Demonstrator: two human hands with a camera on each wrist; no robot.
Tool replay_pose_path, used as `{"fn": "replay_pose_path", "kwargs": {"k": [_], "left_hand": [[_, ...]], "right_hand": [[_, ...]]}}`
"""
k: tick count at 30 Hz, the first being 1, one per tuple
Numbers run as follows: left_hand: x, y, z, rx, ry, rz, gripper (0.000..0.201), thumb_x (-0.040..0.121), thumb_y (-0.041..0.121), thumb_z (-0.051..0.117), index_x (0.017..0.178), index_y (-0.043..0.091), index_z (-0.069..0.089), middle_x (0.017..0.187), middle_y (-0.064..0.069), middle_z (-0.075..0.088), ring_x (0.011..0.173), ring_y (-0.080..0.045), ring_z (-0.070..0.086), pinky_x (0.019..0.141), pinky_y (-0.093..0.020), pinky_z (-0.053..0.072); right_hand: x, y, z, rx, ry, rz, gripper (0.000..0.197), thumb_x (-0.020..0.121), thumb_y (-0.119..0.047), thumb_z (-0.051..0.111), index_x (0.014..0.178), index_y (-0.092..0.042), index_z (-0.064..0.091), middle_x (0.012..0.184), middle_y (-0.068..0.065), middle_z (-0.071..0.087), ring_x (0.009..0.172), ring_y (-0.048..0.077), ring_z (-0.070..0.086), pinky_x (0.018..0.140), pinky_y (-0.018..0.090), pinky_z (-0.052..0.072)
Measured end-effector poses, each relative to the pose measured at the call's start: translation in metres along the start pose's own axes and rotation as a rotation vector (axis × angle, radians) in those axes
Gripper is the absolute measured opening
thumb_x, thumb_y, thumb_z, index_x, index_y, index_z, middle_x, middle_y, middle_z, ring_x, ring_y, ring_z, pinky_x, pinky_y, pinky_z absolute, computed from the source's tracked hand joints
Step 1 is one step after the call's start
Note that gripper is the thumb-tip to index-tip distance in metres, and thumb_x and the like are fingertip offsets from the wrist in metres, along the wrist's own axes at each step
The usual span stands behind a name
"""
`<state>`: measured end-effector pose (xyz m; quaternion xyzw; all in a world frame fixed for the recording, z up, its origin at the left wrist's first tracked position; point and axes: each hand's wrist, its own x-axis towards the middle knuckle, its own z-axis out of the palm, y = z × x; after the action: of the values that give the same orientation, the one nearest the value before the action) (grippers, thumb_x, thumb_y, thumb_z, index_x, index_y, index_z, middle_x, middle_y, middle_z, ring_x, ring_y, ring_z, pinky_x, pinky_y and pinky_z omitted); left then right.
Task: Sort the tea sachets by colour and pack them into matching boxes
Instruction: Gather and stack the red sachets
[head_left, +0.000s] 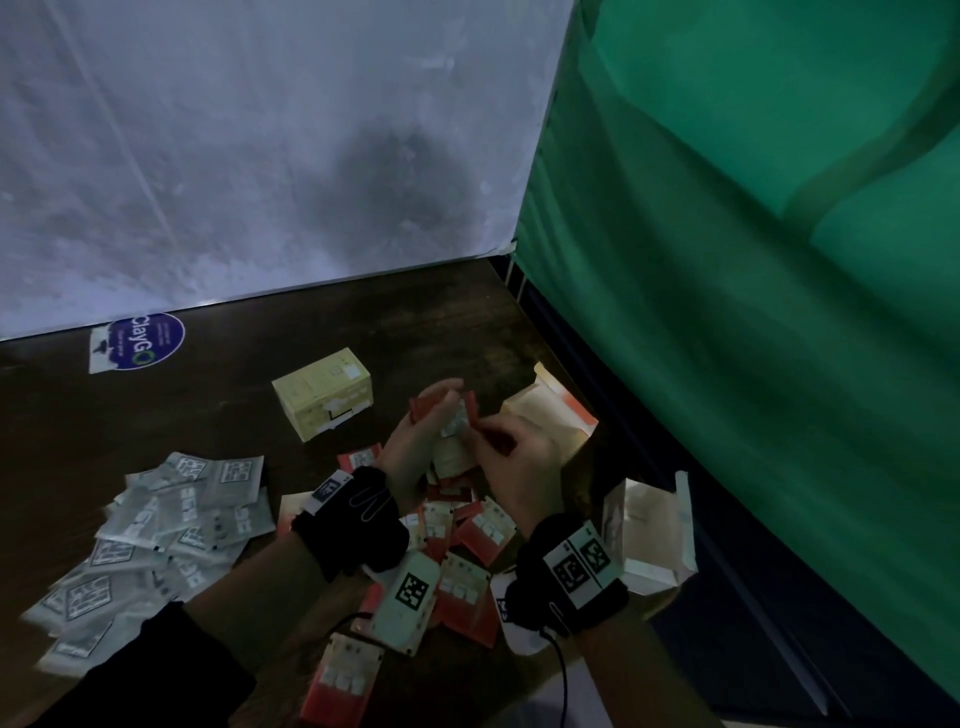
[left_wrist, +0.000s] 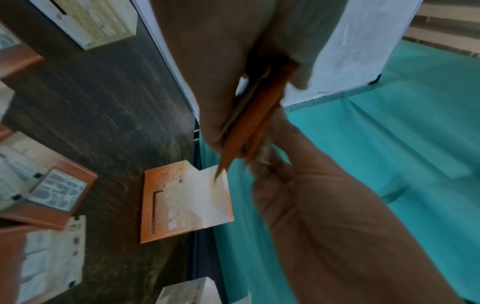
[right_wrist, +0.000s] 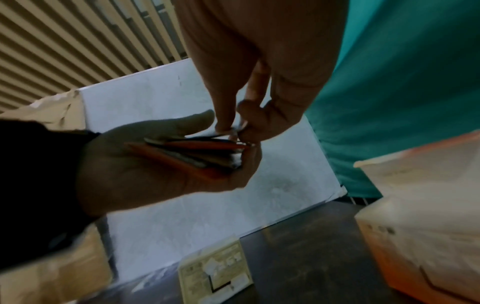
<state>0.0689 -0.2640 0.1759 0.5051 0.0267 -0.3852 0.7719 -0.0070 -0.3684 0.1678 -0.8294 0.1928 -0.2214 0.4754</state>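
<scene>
From the head cam the left hand (head_left: 415, 441) grips a stack of red sachets (head_left: 441, 410) above the table's red pile (head_left: 467, 545), left wrist shows the orange box (left_wrist: 166, 205) lying nearby, right wrist shows the right hand (right_wrist: 249, 123) pinching the stack's top edge, so it's mid-gathering and I'd guess squaring up then boxing comes next.

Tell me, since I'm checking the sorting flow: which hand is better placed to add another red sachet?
Probably right. The left hand holds the red sachet stack; the right hand only pinches its edge.
</scene>
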Motion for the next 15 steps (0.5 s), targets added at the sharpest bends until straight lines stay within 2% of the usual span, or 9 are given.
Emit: {"fn": "replay_pose_path", "kwargs": {"k": [3,4,6,7,8,9,11,13,15], "left_hand": [[0.001,0.000,-0.003,-0.033,0.034,-0.005,0.026,0.094,0.016,0.052,0.117,0.026,0.057,0.098,-0.010,0.069,0.085,-0.027,0.067,0.074,-0.039,0.053],[0.000,0.002,-0.005,-0.005,0.037,-0.024,0.023,0.093,0.016,0.053,0.113,0.026,0.058,0.096,-0.010,0.069,0.083,-0.027,0.068,0.072,-0.039,0.054],[-0.004,0.004,-0.006,0.111,0.013,-0.081,0.013,0.090,0.017,0.056,0.102,0.019,0.061,0.090,-0.012,0.068,0.076,-0.026,0.068,0.069,-0.039,0.053],[-0.005,0.005,-0.006,0.162,-0.012,-0.116,0.013,0.088,0.018,0.057,0.100,0.015,0.063,0.087,-0.013,0.068,0.074,-0.026,0.067,0.069,-0.039,0.052],[-0.007,0.005,-0.003,0.180,-0.038,-0.146,0.015,0.087,0.020,0.057,0.098,0.011,0.063,0.085,-0.013,0.068,0.072,-0.026,0.067,0.068,-0.038,0.051],[-0.010,0.004,-0.001,0.159,-0.057,-0.170,0.018,0.087,0.021,0.054,0.096,0.009,0.063,0.081,-0.012,0.067,0.070,-0.025,0.066,0.066,-0.036,0.050],[-0.013,0.001,0.002,0.042,-0.079,-0.170,0.024,0.082,0.027,0.055,0.092,0.008,0.064,0.081,-0.013,0.065,0.070,-0.024,0.063,0.067,-0.034,0.048],[-0.014,-0.001,-0.001,-0.074,-0.118,-0.152,0.038,0.064,0.034,0.070,0.091,0.008,0.068,0.085,-0.014,0.066,0.076,-0.026,0.063,0.073,-0.037,0.046],[-0.016,0.001,-0.005,-0.123,-0.207,-0.159,0.056,0.046,0.032,0.083,0.093,0.006,0.067,0.088,-0.014,0.066,0.079,-0.026,0.065,0.076,-0.038,0.048]], "right_hand": [[0.003,0.005,-0.004,-0.222,-0.084,-0.178,0.040,0.080,-0.036,0.073,0.112,-0.015,0.066,0.114,0.002,0.055,0.099,0.009,0.054,0.086,0.034,0.053],[0.008,0.005,-0.010,-0.204,-0.171,-0.169,0.062,0.073,-0.042,0.077,0.126,-0.018,0.057,0.129,0.001,0.045,0.115,0.011,0.049,0.097,0.031,0.048],[0.019,0.002,-0.021,-0.206,-0.456,-0.128,0.113,0.055,-0.051,0.086,0.148,-0.025,0.028,0.154,-0.007,0.016,0.141,0.011,0.021,0.112,0.028,0.026],[0.023,-0.002,-0.023,-0.273,-0.586,-0.150,0.128,0.049,-0.051,0.089,0.151,-0.027,0.016,0.158,-0.012,0.005,0.145,0.010,0.009,0.114,0.030,0.018],[0.025,-0.005,-0.022,-0.337,-0.669,-0.191,0.136,0.046,-0.048,0.091,0.152,-0.027,0.010,0.159,-0.012,0.003,0.146,0.009,0.004,0.115,0.032,0.014],[0.025,-0.007,-0.020,-0.375,-0.703,-0.226,0.136,0.045,-0.044,0.092,0.152,-0.027,0.010,0.159,-0.008,0.009,0.145,0.010,0.008,0.116,0.033,0.014],[0.023,-0.008,-0.014,-0.351,-0.672,-0.258,0.123,0.046,-0.034,0.094,0.147,-0.025,0.024,0.148,-0.005,0.033,0.135,0.011,0.029,0.113,0.034,0.030],[0.021,-0.004,-0.011,-0.308,-0.595,-0.295,0.106,0.048,-0.032,0.093,0.137,-0.025,0.037,0.131,-0.004,0.048,0.117,0.014,0.047,0.099,0.040,0.044],[0.020,0.002,-0.012,-0.227,-0.530,-0.330,0.095,0.049,-0.033,0.091,0.131,-0.020,0.043,0.121,-0.002,0.055,0.107,0.016,0.055,0.089,0.043,0.049]]}}
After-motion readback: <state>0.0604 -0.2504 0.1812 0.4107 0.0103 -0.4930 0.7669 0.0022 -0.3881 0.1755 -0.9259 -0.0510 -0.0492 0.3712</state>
